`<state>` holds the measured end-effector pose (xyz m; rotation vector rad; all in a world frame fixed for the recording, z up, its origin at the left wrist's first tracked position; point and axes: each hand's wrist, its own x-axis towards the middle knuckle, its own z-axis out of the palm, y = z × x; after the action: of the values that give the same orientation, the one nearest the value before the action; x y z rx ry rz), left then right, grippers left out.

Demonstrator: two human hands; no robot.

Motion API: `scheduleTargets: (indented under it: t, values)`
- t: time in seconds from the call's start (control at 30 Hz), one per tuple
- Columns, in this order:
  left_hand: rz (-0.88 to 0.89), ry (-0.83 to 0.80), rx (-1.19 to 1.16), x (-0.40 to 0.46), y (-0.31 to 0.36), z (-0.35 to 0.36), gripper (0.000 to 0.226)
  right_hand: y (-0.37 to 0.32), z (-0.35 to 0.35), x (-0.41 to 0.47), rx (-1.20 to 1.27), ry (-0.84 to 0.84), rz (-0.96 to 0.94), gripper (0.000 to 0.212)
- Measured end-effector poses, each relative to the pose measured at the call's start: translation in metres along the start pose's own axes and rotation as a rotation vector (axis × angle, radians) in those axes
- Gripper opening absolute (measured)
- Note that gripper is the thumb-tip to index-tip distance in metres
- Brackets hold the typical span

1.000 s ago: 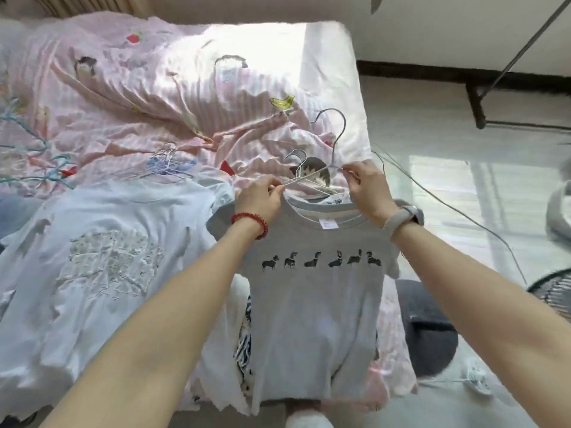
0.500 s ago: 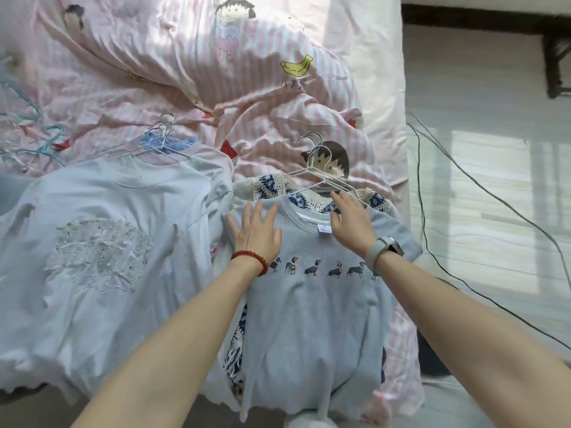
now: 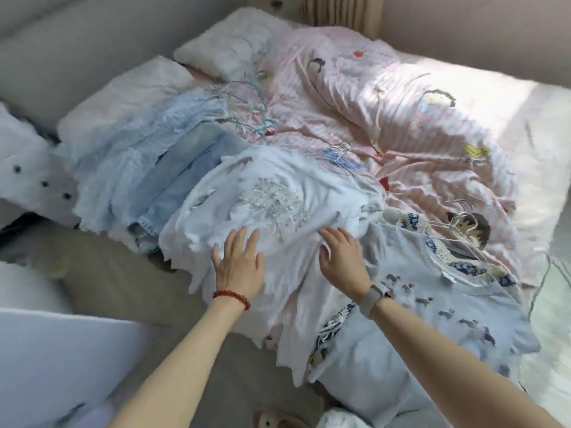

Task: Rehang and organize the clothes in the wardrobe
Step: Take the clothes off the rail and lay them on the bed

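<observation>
The grey tee [image 3: 432,307] is let go; both hands, left [image 3: 239,267] and right [image 3: 343,261], fingers spread, are now laid, seemingly, on the white top [image 3: 278,196] next.

Two bare forearms in view, no sleeves visible. Left hand [image 3: 239,267]: no rings seen; bracelet [image 3: 231,296] of round red beads around the wrist. Right hand [image 3: 343,262]: no rings seen; watch [image 3: 375,299] on the wrist, pale grey-beige strap, dark case partly visible at the outer edge. Fingernails short, unpainted as far as the blurred frame allows.
</observation>
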<state>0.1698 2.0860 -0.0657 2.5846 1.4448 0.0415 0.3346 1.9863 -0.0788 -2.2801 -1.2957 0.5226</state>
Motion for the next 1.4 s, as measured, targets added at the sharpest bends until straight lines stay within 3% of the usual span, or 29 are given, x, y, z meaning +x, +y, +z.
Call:
scheduleTargets:
  t: [0.2,0.43,0.63,0.87,1.03,1.23,1.33,1.4]
  values:
    - [-0.382,0.257,-0.003,-0.097,-0.187,-0.077,0.042,-0.194,0.066,-0.009,-0.059,-0.122,-0.483,0.042]
    - [-0.918,0.461,0.115,-0.291,-0.356,-0.128,0.042,-0.398,0.170,-0.089,-0.085,-0.337,-0.999,0.050]
    - [-1.335,0.554,0.274,-0.454,-0.404,-0.154,0.039,-0.523,0.243,-0.200,0.007,-0.536,-1.346,0.074]
    - [-1.630,0.642,0.506,-0.598,-0.406,-0.178,0.044,-0.629,0.305,-0.341,0.186,-0.841,-1.688,0.052]
    - [-1.805,0.712,0.716,-0.657,-0.416,-0.209,0.042,-0.694,0.321,-0.439,0.402,-1.253,-1.698,0.030]
    - [-1.940,0.594,0.619,-0.678,-0.454,-0.230,0.046,-0.765,0.322,-0.524,0.426,-1.774,-1.463,0.025]
    - [-1.957,0.719,0.513,-0.676,-0.463,-0.227,0.051,-0.790,0.315,-0.552,0.294,-2.091,-1.278,0.017]
    - [-1.957,0.837,0.480,-0.676,-0.463,-0.219,0.056,-0.797,0.318,-0.565,0.188,-2.193,-1.211,0.016]
